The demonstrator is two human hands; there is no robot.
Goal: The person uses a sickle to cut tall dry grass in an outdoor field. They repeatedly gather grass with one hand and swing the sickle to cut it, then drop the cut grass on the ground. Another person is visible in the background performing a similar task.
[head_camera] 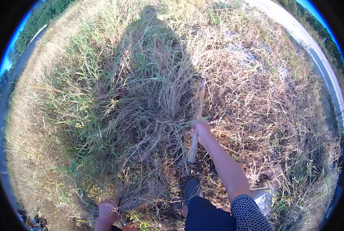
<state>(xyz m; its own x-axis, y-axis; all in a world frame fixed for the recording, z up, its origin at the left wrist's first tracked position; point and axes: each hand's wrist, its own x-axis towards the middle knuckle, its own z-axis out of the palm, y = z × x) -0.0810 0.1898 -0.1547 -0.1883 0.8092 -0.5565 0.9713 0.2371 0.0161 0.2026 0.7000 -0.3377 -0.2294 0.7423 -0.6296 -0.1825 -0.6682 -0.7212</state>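
My right hand point(201, 129) is closed around the middle of a wooden tool handle point(201, 104). The butt of the handle points back towards my foot, and its far end reaches into dry grass. Whatever head or blade sits at that end is hidden or too small to make out. At the lower left, my left hand point(107, 210) grips a bunch of long grass stems point(137, 196), which fan out to the right of the fist. Flattened, mostly dry grass point(160, 115) lies between and ahead of both hands.
A dark shoe point(191, 189) stands in the grass below the handle. Greener, taller grass point(85, 138) grows on the left. Pale plastic-like sheeting point(263, 200) shows beside my right sleeve point(248, 213). A pale road point(293, 23) curves past at the upper right.
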